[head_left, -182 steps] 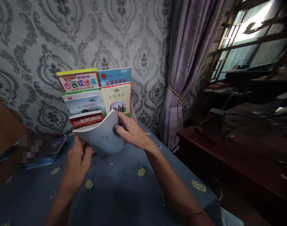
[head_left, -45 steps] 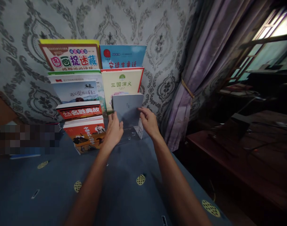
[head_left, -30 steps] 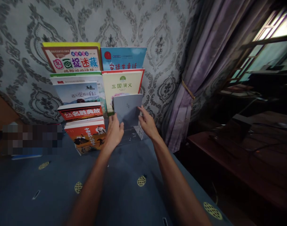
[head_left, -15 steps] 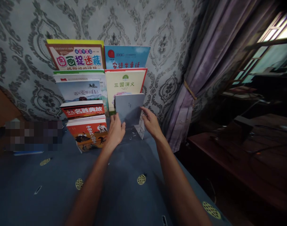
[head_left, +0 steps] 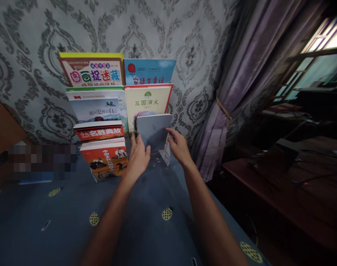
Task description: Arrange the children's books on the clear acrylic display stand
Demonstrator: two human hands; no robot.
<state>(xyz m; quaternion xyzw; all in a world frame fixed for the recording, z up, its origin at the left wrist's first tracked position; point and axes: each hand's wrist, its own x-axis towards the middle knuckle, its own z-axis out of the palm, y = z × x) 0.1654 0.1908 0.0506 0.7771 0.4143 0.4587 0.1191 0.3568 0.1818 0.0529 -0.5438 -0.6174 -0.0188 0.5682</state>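
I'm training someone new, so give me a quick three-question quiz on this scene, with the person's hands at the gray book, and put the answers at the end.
1. Multiple choice: as the camera sees it, at which edge of the gray book is the right hand?
A) top
B) right
C) left

2. True or false: the cream book stands in front of the gray book.

3. Fill in the blank: as the camera sees it, the orange book stands to the ____ of the gray book.

Key:
1. B
2. False; the gray book stands in front of the cream book.
3. left
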